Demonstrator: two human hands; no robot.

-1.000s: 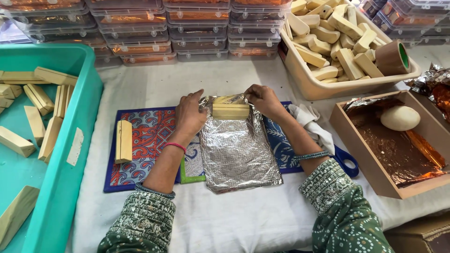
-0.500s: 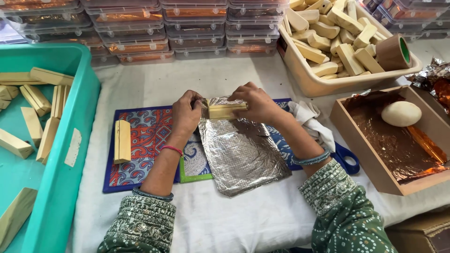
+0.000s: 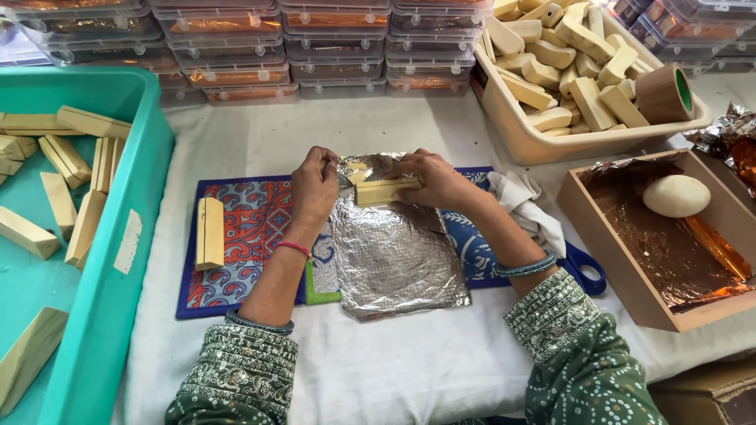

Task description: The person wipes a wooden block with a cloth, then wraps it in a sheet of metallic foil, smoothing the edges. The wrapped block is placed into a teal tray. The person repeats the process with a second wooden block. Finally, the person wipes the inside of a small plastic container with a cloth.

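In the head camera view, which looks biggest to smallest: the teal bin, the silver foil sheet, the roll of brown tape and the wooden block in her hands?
1. Teal bin, though cut off by the frame.
2. Silver foil sheet.
3 and 4. Roll of brown tape and wooden block look alike; the tape lies farther away, so unranked.

wooden block right end hidden under hands; teal crate cut off at left edge.
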